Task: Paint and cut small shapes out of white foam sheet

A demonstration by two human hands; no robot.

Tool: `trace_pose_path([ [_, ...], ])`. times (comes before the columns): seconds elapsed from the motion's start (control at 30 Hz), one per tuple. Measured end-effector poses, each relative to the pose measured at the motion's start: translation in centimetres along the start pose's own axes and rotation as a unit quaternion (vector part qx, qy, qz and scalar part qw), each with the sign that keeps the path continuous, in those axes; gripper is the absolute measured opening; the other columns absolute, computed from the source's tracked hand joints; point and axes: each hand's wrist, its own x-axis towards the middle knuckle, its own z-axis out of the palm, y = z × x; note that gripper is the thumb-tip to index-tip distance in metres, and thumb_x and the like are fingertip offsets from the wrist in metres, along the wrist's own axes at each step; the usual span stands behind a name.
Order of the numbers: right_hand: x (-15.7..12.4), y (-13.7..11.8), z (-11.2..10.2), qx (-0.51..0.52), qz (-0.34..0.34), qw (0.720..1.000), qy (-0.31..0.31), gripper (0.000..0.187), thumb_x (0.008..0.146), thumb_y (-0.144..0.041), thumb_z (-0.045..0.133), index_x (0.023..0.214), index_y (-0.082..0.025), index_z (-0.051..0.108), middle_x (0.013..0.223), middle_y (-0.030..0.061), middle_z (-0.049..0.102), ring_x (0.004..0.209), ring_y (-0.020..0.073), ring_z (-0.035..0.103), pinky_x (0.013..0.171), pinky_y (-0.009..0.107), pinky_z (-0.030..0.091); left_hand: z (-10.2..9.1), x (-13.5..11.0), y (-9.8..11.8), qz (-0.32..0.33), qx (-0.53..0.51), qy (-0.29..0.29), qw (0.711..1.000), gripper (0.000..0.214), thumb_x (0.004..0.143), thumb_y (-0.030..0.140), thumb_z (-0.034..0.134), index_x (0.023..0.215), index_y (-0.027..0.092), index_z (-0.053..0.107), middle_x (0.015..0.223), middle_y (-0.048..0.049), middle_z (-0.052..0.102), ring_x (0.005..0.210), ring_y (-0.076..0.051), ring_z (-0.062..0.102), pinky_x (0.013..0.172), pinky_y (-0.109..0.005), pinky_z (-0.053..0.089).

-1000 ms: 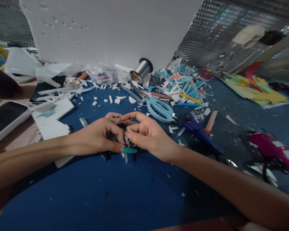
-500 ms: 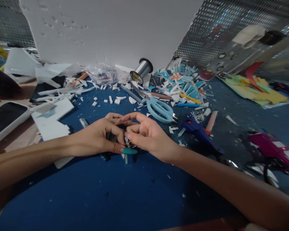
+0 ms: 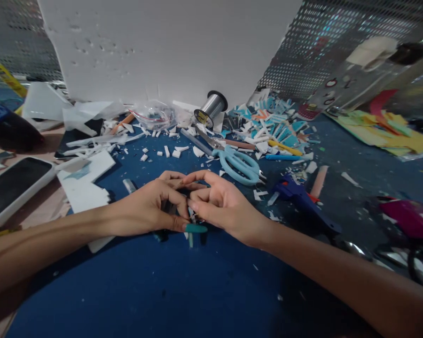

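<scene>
1 small teal-handled tool (image 3: 196, 228) | pinched by left hand (image 3: 144, 211), right hand (image 3: 225, 209)

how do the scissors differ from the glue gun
The scissors are pale blue with metal blades; the glue gun is dark blue with an orange trigger. The scissors lie farther back by the scraps; the glue gun lies nearer, farther right. Both rest untouched on the blue mat.

Left hand (image 3: 151, 213) and right hand (image 3: 227, 209): bare. Forearms (image 3: 49, 237): uncovered to the near frame edge. Fingers slim.
</scene>
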Motion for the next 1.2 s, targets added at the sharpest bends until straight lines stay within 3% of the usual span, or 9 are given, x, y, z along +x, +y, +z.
trace_pose_path([
  [0.1,0.01,-0.03,0.04,0.002,0.008,1.0,0.001,0.026,0.083,-0.01,0.057,0.106,-0.018,0.046,0.054,-0.0133,0.041,0.047,0.0055,0.03,0.048,0.02,0.026,0.14,-0.01,-0.33,0.01,-0.011,0.004,1.0,0.016,0.074,0.033,0.079,0.062,0.025,0.073,0.1,-0.0021,0.071,0.131,-0.027,0.039,0.105,-0.041,0.034],
  [0.27,0.08,0.07,0.01,0.007,0.017,1.0,0.004,0.027,0.083,-0.012,0.057,0.107,-0.018,0.046,0.055,-0.0123,0.041,0.049,0.0062,0.033,0.05,0.021,0.029,0.2,0.12,-0.59,0.015,-0.014,-0.001,1.0,0.011,0.075,0.03,0.079,0.066,0.028,0.075,0.081,-0.0005,0.07,0.132,-0.025,0.039,0.105,-0.041,0.031],
  [0.53,0.08,0.22,-0.01,0.021,0.012,1.0,0.0,0.028,0.083,-0.014,0.06,0.107,-0.019,0.046,0.056,-0.0116,0.044,0.048,0.0058,0.032,0.046,0.02,0.025,0.14,0.04,-0.67,0.021,-0.018,0.005,1.0,0.012,0.074,0.031,0.079,0.064,0.028,0.074,0.085,-0.0005,0.07,0.128,-0.026,0.04,0.105,-0.041,0.031],
  [0.7,0.05,0.23,-0.04,0.02,0.012,1.0,-0.002,0.028,0.082,-0.014,0.059,0.107,-0.019,0.046,0.056,-0.012,0.043,0.049,0.0059,0.033,0.047,0.02,0.027,0.2,0.02,-0.68,0.018,-0.02,0.009,1.0,0.013,0.073,0.033,0.08,0.063,0.026,0.074,0.115,-0.0002,0.07,0.129,-0.027,0.04,0.105,-0.042,0.032],
  [0.97,-0.01,0.15,0.03,0.034,0.01,0.999,-0.002,0.029,0.081,-0.012,0.061,0.107,-0.018,0.047,0.056,-0.012,0.047,0.048,0.005,0.032,0.047,0.019,0.025,0.17,0.04,-0.58,0.011,-0.022,0.01,1.0,0.013,0.073,0.033,0.08,0.063,0.027,0.075,0.12,0.0004,0.068,0.128,-0.026,0.041,0.104,-0.04,0.033],
  [1.2,-0.02,0.18,0.01,0.017,0.031,0.999,0.004,0.029,0.083,-0.014,0.061,0.108,-0.019,0.047,0.059,-0.0103,0.047,0.052,0.0068,0.038,0.054,0.021,0.033,0.08,0.02,-0.27,0.004,-0.023,-0.006,1.0,0.015,0.074,0.033,0.079,0.061,0.027,0.072,0.078,-0.0006,0.065,0.128,-0.026,0.039,0.108,-0.041,0.03],
])
